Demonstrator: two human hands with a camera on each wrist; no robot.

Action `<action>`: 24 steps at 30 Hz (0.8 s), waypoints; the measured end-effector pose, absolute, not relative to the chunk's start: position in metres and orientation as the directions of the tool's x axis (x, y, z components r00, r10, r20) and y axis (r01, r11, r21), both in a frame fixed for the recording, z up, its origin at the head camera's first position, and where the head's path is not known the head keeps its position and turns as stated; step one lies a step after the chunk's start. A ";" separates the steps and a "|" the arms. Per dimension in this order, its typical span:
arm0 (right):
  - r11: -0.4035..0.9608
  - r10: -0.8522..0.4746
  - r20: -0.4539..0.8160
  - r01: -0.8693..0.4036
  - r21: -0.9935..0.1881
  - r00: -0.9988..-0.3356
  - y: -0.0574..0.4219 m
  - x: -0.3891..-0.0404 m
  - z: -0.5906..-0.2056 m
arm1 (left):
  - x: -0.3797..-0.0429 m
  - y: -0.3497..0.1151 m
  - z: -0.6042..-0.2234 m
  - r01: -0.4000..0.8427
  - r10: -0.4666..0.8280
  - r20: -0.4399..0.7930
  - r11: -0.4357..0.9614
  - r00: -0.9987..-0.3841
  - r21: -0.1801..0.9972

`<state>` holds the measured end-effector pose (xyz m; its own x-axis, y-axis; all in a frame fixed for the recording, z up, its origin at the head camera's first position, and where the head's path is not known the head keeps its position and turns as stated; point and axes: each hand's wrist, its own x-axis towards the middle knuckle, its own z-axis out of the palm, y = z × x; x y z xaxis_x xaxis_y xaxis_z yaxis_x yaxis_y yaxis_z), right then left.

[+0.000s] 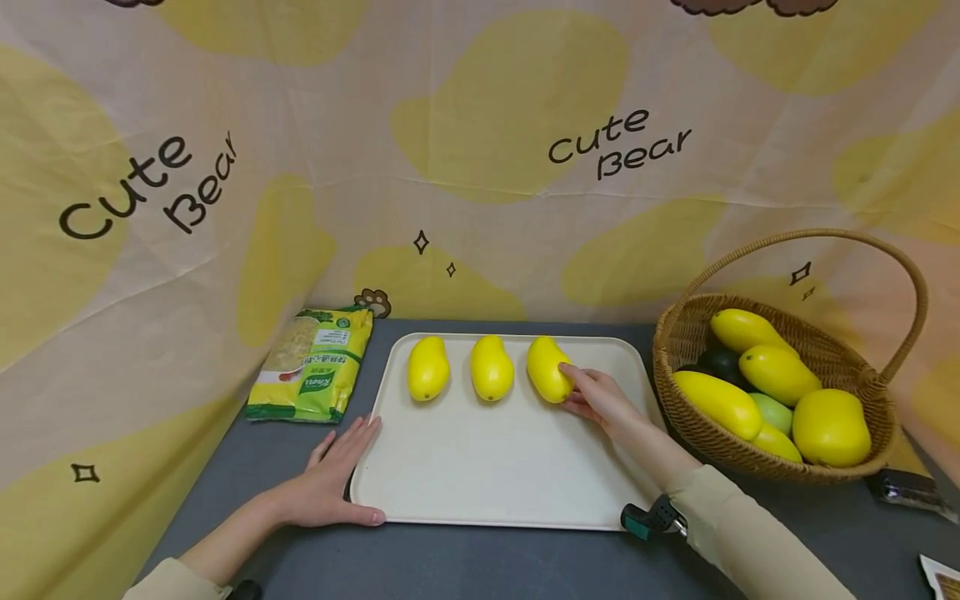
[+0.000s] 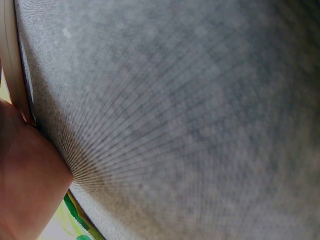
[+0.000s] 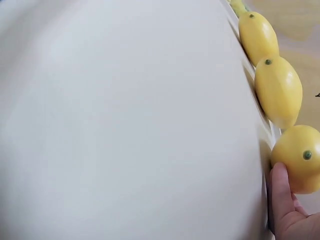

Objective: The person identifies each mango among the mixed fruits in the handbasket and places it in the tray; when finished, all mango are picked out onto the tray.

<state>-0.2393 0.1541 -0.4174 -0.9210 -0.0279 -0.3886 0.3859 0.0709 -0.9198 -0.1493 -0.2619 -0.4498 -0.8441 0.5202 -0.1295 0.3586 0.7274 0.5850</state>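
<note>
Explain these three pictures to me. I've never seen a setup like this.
There is no machine: a person works with two bare hands, the left grip and the right grip. The widest picture comes from a camera worn on the head, looking forward and down. The others are taken from the wrists: the left shows mostly grey tabletop, the right mostly a pale tray. In the tray's far half, three yellow fruits lie in a row. The right grip holds the rightmost fruit; the left grip rests against the tray's left edge. A yellow-green packet lies left of the tray, and a wicker basket with more fruit stands to its right.
</note>
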 end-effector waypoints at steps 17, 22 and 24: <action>0.096 -0.023 -0.382 0.378 -0.921 -0.924 0.157 -0.243 -0.426 | -0.151 -0.262 -0.452 0.345 0.509 -0.151 0.745 -0.848 0.571; 0.096 -0.026 -0.382 0.378 -0.921 -0.924 0.158 -0.242 -0.425 | -0.150 -0.262 -0.450 0.355 0.519 -0.143 0.735 -0.843 0.577; 0.103 -0.028 -0.378 0.374 -0.922 -0.925 0.159 -0.241 -0.425 | -0.149 -0.261 -0.449 0.358 0.524 -0.138 0.728 -0.840 0.585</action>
<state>-0.2414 0.1590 -0.4249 -0.9253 -0.0275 -0.3782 0.3737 0.1025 -0.9219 -0.1493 -0.2611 -0.4490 -0.8405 0.5239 -0.1381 0.3577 0.7280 0.5848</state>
